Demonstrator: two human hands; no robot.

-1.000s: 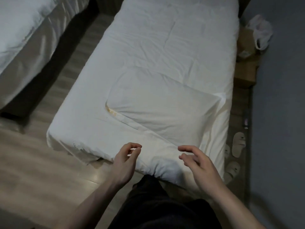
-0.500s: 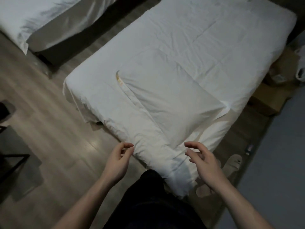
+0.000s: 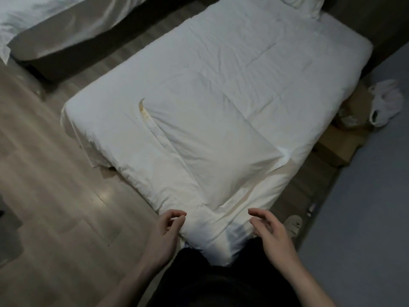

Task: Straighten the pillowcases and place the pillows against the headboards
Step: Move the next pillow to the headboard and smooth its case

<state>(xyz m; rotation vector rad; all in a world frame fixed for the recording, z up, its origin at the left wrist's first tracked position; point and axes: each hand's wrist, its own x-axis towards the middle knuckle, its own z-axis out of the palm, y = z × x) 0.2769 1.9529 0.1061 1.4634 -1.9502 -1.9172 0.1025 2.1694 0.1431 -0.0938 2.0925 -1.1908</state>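
Observation:
A white pillow (image 3: 210, 134) in a creased pillowcase lies flat on the foot end of the bed (image 3: 243, 52), on top of the white duvet. Its left edge carries a yellowish stain. A second white pillow (image 3: 304, 5) lies at the far head end, next to the dark headboard (image 3: 363, 21). My left hand (image 3: 168, 227) hovers at the duvet's near corner with loosely curled fingers, holding nothing. My right hand (image 3: 267, 229) hovers to the right of that corner, fingers relaxed and empty. Both hands are short of the pillow.
Another bed (image 3: 55, 29) stands at the upper left across a strip of wooden floor (image 3: 55, 173). Cardboard boxes (image 3: 338, 147) and a white bag (image 3: 385, 103) sit between bed and grey wall (image 3: 365, 218). A slipper (image 3: 293, 224) lies by my right hand.
The view has swung, so the bed now runs diagonally and its head end with the second pillow shows. Both hands keep the same empty pose near the foot corner.

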